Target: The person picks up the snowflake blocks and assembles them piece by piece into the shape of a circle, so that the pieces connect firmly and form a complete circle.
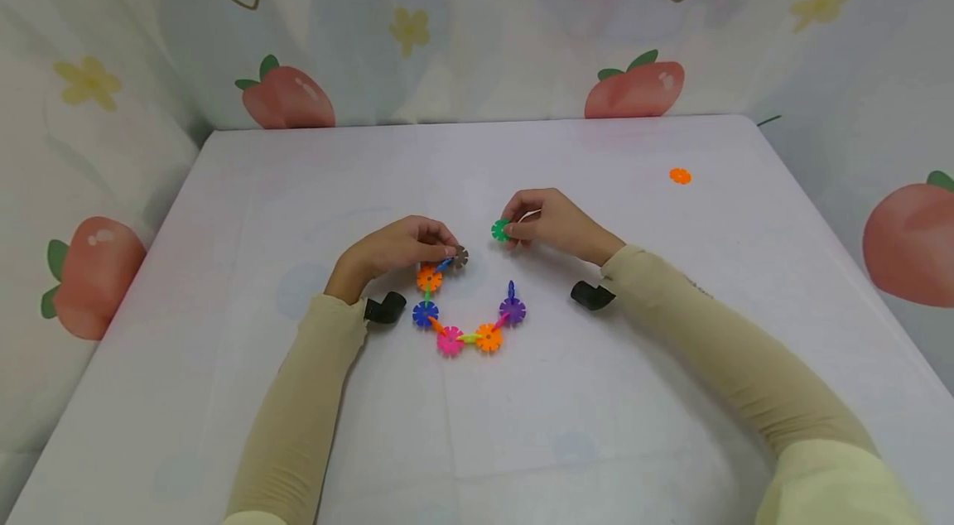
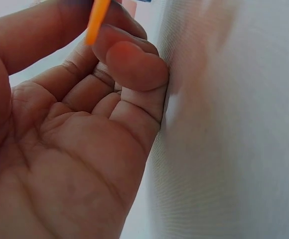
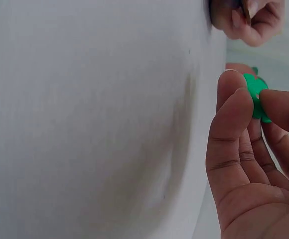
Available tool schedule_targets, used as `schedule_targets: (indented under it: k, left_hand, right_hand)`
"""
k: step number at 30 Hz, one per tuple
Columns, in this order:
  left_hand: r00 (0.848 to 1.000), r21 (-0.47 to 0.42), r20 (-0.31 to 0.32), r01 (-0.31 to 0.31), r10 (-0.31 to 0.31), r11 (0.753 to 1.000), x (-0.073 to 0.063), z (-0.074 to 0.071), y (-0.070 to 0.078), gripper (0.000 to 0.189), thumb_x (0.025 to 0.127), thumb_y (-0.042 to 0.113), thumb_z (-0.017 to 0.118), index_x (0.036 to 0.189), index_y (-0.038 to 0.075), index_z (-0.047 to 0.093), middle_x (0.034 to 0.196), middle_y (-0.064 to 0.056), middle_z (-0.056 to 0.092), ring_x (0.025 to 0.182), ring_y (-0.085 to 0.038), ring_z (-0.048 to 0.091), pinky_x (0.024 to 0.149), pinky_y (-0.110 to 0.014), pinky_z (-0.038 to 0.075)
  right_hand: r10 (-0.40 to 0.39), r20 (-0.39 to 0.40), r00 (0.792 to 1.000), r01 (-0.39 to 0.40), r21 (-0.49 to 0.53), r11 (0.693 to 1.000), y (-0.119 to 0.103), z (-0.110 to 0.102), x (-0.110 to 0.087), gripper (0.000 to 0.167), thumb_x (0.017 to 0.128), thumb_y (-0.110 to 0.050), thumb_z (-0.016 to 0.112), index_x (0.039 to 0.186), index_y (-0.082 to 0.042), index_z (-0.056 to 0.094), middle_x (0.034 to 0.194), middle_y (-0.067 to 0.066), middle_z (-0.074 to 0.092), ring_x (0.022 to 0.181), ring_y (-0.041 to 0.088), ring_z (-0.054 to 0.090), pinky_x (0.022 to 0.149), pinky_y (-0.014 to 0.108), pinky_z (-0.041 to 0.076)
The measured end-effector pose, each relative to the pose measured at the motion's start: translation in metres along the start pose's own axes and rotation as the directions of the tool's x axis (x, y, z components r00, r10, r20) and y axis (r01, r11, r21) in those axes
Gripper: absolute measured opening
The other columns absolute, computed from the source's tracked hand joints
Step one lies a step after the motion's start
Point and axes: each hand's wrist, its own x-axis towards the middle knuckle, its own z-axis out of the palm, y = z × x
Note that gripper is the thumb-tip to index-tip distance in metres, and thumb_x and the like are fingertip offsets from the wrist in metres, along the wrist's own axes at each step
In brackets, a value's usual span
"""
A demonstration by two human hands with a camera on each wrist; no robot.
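A chain of notched plastic discs point(image 1: 450, 340) in several colours curves in a U on the white table. At its upper left end my left hand point(image 1: 406, 248) pinches a brown-grey disc point(image 1: 462, 257), joined to the chain by a blue disc point(image 1: 443, 266) seen edge-on. In the left wrist view, an orange disc point(image 2: 98, 20) shows edge-on by the fingers. My right hand point(image 1: 555, 223) pinches a green notched disc point(image 1: 500, 230) between thumb and fingers, apart from the chain. The chain's other end carries a dark blue-purple disc point(image 1: 511, 290) standing on edge.
A loose orange disc point(image 1: 680, 176) lies at the far right of the white-covered table point(image 1: 596, 442). Black wrist camera mounts point(image 1: 386, 308) stick out from both sleeves. A curtain point(image 1: 492, 36) with fruit prints stands behind the table.
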Motion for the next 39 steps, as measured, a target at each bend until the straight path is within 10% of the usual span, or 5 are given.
schedule_targets:
  k: [18,27,39]
  left_hand:
    - [1.000,-0.028,0.015,-0.026,0.027,0.999,-0.002,-0.001,-0.001,0.018,0.106,0.015,0.063,0.114,0.000,0.069,0.103,-0.008,0.070,0.093,-0.022,0.057,0.087,-0.033,0.046]
    - [0.999,-0.030,0.009,-0.046,0.046,0.999,-0.002,0.000,-0.001,0.016,0.106,0.013,0.063,0.111,-0.001,0.068,0.097,-0.006,0.068,0.089,-0.021,0.055,0.086,-0.032,0.044]
    - [0.999,-0.030,-0.003,-0.041,0.041,0.999,-0.004,0.001,-0.001,0.012,0.108,0.008,0.060,0.111,-0.002,0.065,0.090,-0.006,0.063,0.085,-0.020,0.053,0.082,-0.030,0.044]
  right_hand:
    - [-0.086,0.073,0.994,0.082,0.063,0.995,-0.008,0.034,-0.008,0.006,0.097,0.004,0.072,0.095,0.002,0.067,0.093,0.019,0.077,0.081,0.029,0.075,0.072,0.035,0.061]
    - [-0.163,0.044,0.986,0.166,-0.075,0.983,-0.009,0.043,-0.008,0.009,0.096,0.005,0.072,0.092,-0.003,0.069,0.089,0.012,0.078,0.079,0.025,0.074,0.070,0.034,0.061]
    - [-0.422,0.055,0.905,0.415,-0.335,0.846,-0.015,0.053,-0.004,0.016,0.090,0.011,0.076,0.086,-0.004,0.070,0.083,0.002,0.069,0.072,0.015,0.057,0.068,0.030,0.048]
